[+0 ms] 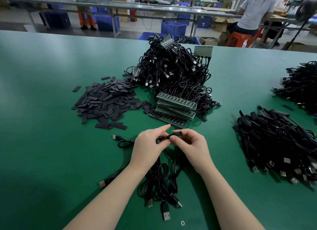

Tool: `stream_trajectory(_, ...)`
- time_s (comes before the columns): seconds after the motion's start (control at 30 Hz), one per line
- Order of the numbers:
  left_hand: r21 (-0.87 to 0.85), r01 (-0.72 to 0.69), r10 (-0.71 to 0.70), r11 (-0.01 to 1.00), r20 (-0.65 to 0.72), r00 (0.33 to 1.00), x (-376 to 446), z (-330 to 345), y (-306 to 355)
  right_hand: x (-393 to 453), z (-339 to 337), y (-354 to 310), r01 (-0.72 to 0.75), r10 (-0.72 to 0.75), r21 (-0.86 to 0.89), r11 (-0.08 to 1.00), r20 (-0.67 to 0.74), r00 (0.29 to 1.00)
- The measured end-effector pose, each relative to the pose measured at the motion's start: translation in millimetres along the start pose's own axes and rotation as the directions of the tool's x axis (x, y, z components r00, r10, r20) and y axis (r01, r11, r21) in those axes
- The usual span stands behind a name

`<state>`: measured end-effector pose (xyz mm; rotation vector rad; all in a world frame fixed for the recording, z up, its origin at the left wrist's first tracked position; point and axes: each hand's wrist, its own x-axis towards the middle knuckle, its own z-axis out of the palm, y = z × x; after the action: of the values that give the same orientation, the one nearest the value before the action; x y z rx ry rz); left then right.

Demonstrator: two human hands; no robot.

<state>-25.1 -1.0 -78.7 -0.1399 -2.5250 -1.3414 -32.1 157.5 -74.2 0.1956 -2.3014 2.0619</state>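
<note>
Head view, centre of the frame: my left hand (151, 144) pinches a small circuit board (159, 140) between thumb and curled fingers, while my right hand (192, 146) pinches a black sleeve (176, 135) right at the board's end. Loose USB cables (161, 181) lie under my wrists on the green table (51, 152). Above, left of centre, sits a heap of flat sleeves (106, 101), with stacked board strips (175, 109) just beside it.

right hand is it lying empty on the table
No, the right hand pinches a black sleeve against the small board that the left hand holds.
</note>
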Motion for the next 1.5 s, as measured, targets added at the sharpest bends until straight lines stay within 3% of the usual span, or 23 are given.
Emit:
stream_trajectory(0.13, -0.013, 0.029, -0.029, 0.999, -0.019, 0.999, -2, 1, 2, -1, 0, -1, -0.001, 0.001, 0.018, 1.0, 0.023, 1.0)
stream_trajectory(0.3, 0.12, -0.076, 0.084, 0.99, -0.062, 0.995, -3, 1, 5, -2, 1, 1, -0.007, 0.007, -0.015, 1.0, 0.029, 1.0)
stream_trajectory(0.43, 0.127, -0.154, 0.16, 0.98, -0.042, 0.986, -3, 2, 5, 1, 2, 5, -0.011, 0.009, -0.036, 0.999, -0.054, 0.998)
stream_trajectory(0.63, 0.403, -0.191, 0.262, 0.895, -0.128, 0.957, -3, 4, -2, 5, -2, 9, -0.013, 0.04, 0.116, 0.993, -0.239, 0.97)
stream_trajectory(0.83, 0.355, -0.162, 0.218, 0.921, -0.124, 0.968, -2, 3, -1, 5, -4, 9, -0.01, 0.052, 0.209, 0.978, -0.194, 0.98)
stream_trajectory(1.1, 0.222, -0.193, 0.218, 0.956, -0.092, 0.972, -1, -1, 0, 4, -14, 7, -0.007, 0.012, 0.248, 0.969, -0.017, 1.0)
stream_trajectory(1.5, 0.205, -0.226, 0.247, 0.952, -0.085, 0.965, -3, -3, 2, 5, -15, 8, -0.031, 0.033, 0.254, 0.967, -0.005, 0.999)
